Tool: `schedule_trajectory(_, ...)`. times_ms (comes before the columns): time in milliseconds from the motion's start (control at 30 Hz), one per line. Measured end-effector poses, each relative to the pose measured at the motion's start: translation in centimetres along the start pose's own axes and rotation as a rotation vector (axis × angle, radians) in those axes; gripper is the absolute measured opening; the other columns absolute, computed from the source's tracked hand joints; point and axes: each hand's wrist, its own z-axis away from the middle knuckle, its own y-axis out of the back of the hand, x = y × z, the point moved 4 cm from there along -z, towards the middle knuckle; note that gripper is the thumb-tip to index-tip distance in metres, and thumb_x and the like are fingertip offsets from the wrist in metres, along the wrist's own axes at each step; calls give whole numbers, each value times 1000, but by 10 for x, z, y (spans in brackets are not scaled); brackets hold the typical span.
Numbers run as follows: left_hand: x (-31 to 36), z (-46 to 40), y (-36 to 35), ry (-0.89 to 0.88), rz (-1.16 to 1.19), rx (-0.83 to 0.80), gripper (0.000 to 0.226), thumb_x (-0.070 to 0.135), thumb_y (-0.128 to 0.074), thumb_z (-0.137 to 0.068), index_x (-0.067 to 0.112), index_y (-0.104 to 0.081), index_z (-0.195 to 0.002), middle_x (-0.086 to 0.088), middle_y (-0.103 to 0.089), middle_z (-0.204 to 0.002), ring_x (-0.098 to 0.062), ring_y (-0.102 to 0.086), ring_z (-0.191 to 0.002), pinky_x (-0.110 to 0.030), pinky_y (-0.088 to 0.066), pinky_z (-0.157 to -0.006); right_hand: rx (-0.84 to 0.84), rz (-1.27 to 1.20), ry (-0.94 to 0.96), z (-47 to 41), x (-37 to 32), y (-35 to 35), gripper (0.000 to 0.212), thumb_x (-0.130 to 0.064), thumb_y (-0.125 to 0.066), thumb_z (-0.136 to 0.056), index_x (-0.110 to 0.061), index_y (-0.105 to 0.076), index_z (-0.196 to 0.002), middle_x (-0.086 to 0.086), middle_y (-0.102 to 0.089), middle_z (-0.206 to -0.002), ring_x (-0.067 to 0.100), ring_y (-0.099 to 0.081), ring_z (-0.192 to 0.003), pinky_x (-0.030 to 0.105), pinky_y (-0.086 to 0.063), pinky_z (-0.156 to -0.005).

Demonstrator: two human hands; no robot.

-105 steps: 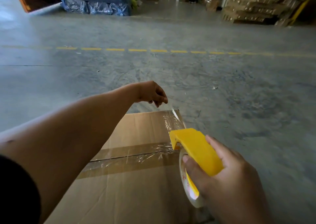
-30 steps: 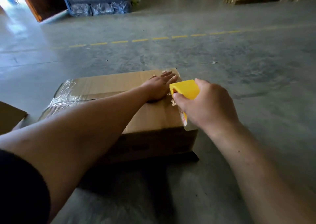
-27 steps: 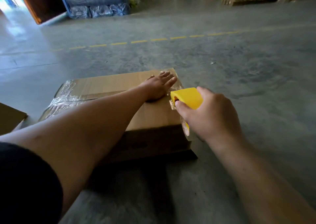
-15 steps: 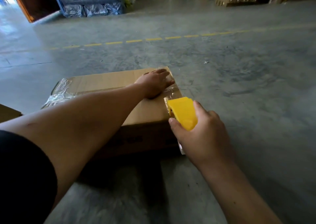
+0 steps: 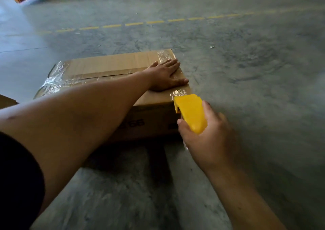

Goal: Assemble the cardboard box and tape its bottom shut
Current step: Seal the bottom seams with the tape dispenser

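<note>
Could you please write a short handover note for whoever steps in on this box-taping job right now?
Left hand: flat, fingers straight, pressing the top of the cardboard box near its right edge.
Right hand: grips the yellow tape dispenser at the box's near right corner, tape running over that edge.
Box: on the concrete floor, flaps closed, upturned face toward the camera.
Done: clear tape lies along the centre seam and along the left and right edges.
Left: probably cut the strip at the corner, smooth it down the side, then check the ends are stuck.
</note>
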Motion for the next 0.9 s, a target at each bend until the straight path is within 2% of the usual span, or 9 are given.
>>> schedule_trajectory(67,-1,-2,1,14,-20,-22,107,90,-22,-78,23,-4,-159,2,2,-167,-16,2,-152,-50,-3,-122,23,-9,-7,0,3,-3,81,-62,-55,-80,-25,-31,-147,8,-52,-118,27,-54,-105,31,-40,-75)
schedule_trajectory(133,3,-4,6,-9,-95,-39,108,93,-18,-75,23,-14,-158,-6,-6,-166,-23,-4,-153,-55,-13,-120,38,-6,-7,0,5,-4,80,-62,-55,-80,-24,-32,-147,7,-51,-114,27,-54,-102,31,-41,-75)
schedule_trajectory(200,16,1,7,-57,-97,-41,95,84,-23,-84,19,-28,-154,-12,-15,-164,-28,-12,-151,-55,-20,-118,59,-11,0,1,6,-4,80,-61,-56,-79,-24,-33,-146,3,-49,-108,25,-54,-100,30,-38,-72)
schedule_trajectory(233,22,5,4,-47,-50,-39,93,80,-27,-87,16,-28,-154,-13,-14,-164,-29,-12,-151,-55,-18,-118,69,-16,1,1,6,-4,80,-61,-57,-79,-23,-34,-146,2,-47,-106,25,-54,-99,29,-36,-72)
schedule_trajectory(367,30,17,-14,38,-23,-15,107,88,-23,-80,20,-2,-159,-6,8,-166,-22,8,-152,-60,0,-119,52,-4,10,3,6,-7,82,-60,-57,-79,-24,-31,-147,7,-51,-112,26,-54,-99,27,-33,-70)
schedule_trajectory(567,31,22,-9,27,-16,22,111,92,-25,-75,22,-4,-159,-5,5,-167,-19,7,-152,-58,1,-120,67,0,-6,17,4,-2,81,-60,-56,-79,-26,-30,-148,6,-50,-110,24,-54,-96,27,-33,-68)
schedule_trajectory(733,30,26,-9,25,12,32,119,97,-24,-69,22,-2,-159,-4,6,-166,-19,8,-152,-57,3,-120,90,10,10,30,11,-2,81,-58,-58,-80,-25,-30,-148,-3,-36,-99,12,-38,-83,27,-32,-67)
schedule_trajectory(900,32,26,-11,26,8,23,122,99,-23,-66,23,-2,-159,-4,6,-166,-19,8,-152,-57,3,-120,132,-15,4,45,19,-2,78,-55,-62,-78,-21,-39,-145,5,-50,-100,24,-55,-84,28,-38,-64)
